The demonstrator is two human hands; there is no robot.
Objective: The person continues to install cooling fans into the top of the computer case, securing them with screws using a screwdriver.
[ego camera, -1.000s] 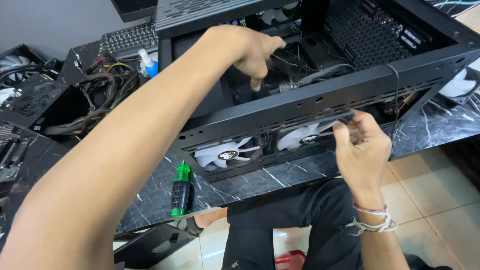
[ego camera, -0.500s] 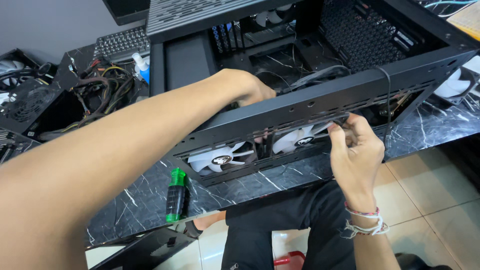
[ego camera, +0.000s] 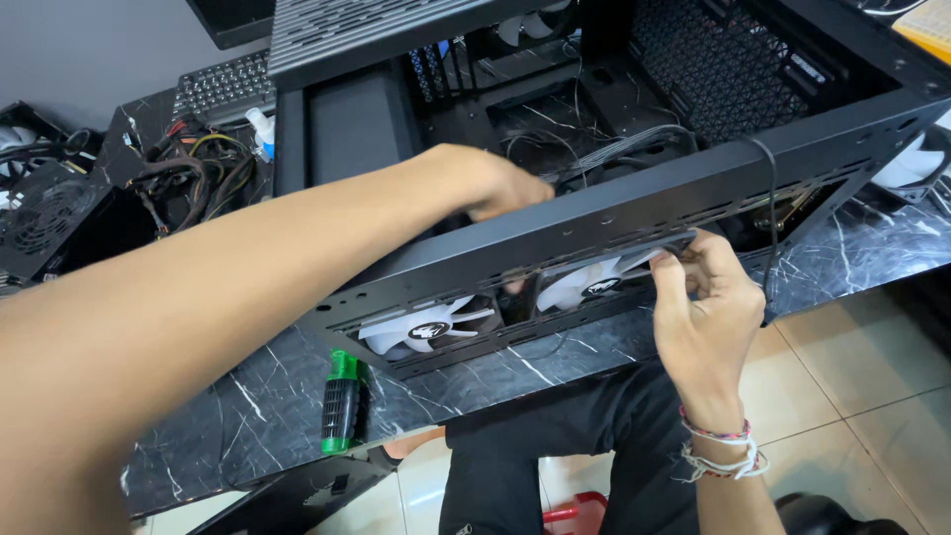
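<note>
1. step: seating white fans behind the front rail of the black pc case, which lies on the marble bench.
2. left hand inside the case behind the rail; fingers hidden, cannot tell.
3. right hand at the rail's outer face, fingers pinching the fan edge.
4. next likely needs hole alignment.

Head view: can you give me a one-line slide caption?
Left hand reaches inside a black computer case on a marble table while the right hand fingers its fan-lined edge.
</note>
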